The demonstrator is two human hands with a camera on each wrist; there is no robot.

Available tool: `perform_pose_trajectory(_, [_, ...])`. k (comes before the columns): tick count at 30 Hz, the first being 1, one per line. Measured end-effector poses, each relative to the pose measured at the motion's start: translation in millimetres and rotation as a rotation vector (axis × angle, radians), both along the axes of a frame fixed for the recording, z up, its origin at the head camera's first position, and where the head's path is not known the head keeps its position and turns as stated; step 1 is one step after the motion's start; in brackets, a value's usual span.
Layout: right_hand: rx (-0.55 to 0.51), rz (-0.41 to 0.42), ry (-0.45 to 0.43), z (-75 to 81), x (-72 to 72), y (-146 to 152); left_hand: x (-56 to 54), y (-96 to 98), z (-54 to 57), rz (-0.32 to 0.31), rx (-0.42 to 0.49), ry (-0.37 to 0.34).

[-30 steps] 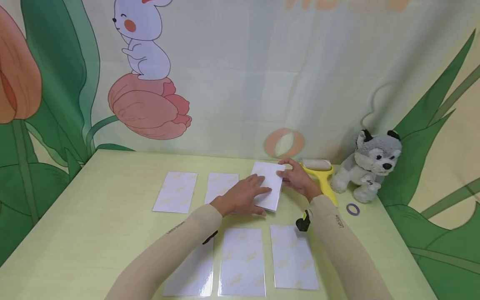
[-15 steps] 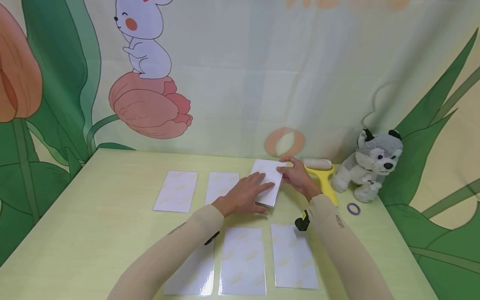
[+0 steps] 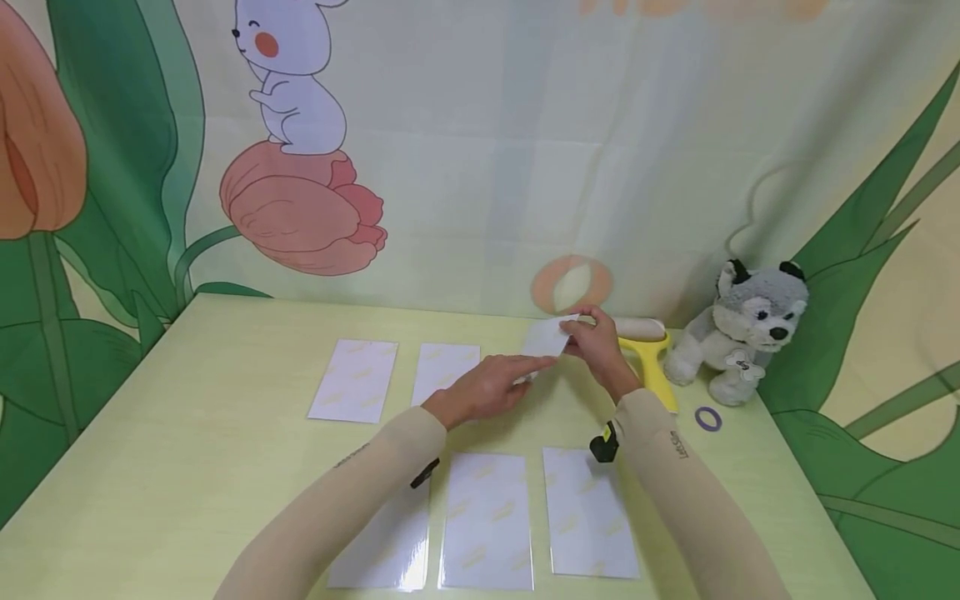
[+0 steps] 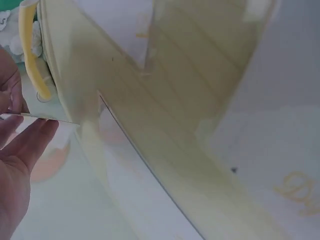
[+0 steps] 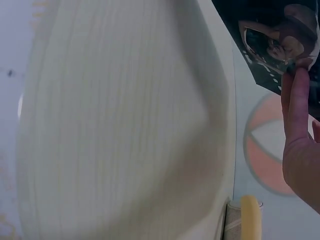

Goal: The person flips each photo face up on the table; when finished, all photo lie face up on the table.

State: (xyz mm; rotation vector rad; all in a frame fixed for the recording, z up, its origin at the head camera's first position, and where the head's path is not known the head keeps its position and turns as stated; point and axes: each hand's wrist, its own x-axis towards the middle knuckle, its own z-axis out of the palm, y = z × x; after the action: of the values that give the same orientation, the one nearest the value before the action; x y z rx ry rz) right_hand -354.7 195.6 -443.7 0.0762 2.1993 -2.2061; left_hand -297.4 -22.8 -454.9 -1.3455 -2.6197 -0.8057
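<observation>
Up off the table near its back edge, my right hand pinches the right side of a photo print, pale back upward and tilted. In the right wrist view the print's dark glossy side faces the camera, with fingers of the right hand against it. My left hand reaches across the print's near part with fingers extended. The left wrist view has its fingers lying straight against the print, tips near one edge. The left thumb is hidden.
Several pale-backed sheets lie around: two at the back left, including a sheet, and a front row with a sheet. Right of the hands are a yellow-handled roller, a purple ring and a plush dog.
The print has gone from facing up under the spread left hand to being raised and tilted. The left fingers have drawn together and shifted slightly; the right hand keeps its pinch.
</observation>
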Motion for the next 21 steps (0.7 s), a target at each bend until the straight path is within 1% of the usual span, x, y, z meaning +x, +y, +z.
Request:
perform_pose_trajectory(1, [-0.007, -0.001, 0.007, -0.3, 0.4, 0.2, -0.9, -0.1, 0.2, 0.002, 0.019, 0.009])
perform_pose_trajectory(6, [-0.034, 0.007, 0.015, -0.3, 2.1, -0.1, -3.5, -1.0, 2.5, 0.038, 0.11, -0.009])
perform_pose_trajectory(8, [-0.017, 0.011, 0.009, 0.4, 2.5, -0.5, -4.4, -1.7, 3.3, 0.06, 0.151, -0.035])
perform_pose_trajectory(11, [0.037, 0.02, 0.008, 2.3, 3.3, -1.9, -5.7, -2.9, 4.1, 0.102, 0.207, -0.061])
perform_pose_trajectory(14, [0.084, 0.024, 0.018, 3.9, 3.7, -4.7, -6.5, -3.8, 4.1, 0.14, 0.251, -0.071])
perform_pose_trajectory(16, [0.089, 0.024, 0.026, 3.8, 3.4, -6.1, -6.6, -4.3, 4.4, 0.148, 0.272, -0.075])
perform_pose_trajectory(19, [0.075, 0.007, 0.037, 2.3, 2.5, -6.7, -6.5, -4.1, 5.4, 0.148, 0.291, -0.062])
perform_pose_trajectory(21, [0.09, -0.004, 0.051, 1.2, 2.3, -6.3, -6.1, -3.7, 6.5, 0.152, 0.305, -0.055])
